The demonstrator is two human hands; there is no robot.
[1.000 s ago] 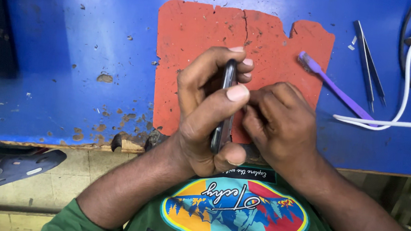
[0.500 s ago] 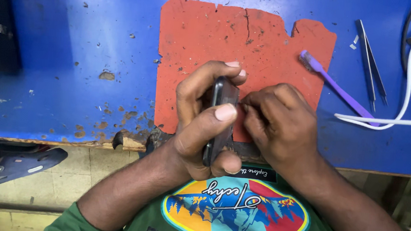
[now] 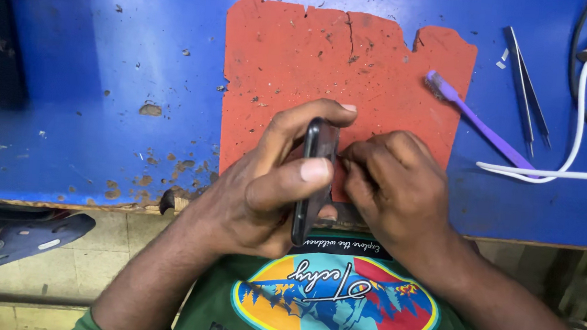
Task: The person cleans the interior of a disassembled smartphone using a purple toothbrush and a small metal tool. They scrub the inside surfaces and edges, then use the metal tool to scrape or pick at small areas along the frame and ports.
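Note:
My left hand grips a dark phone that stands on its long edge, thumb across the near side and fingers curled over the far side. My right hand is pressed against the phone's right face with its fingertips pinched at the edge; anything between those fingertips is too small to make out. Both hands are over the near edge of a worn orange mat on a blue table.
A purple toothbrush lies at the mat's right edge. Metal tweezers and a white cable lie further right, with a dark cable beside them. The table's chipped front edge runs below my hands. A dark sandal lies on the floor.
My hands and the phone have shifted slightly toward the table's front edge. The left thumb has slid down the phone's near side. The grip stays the same.

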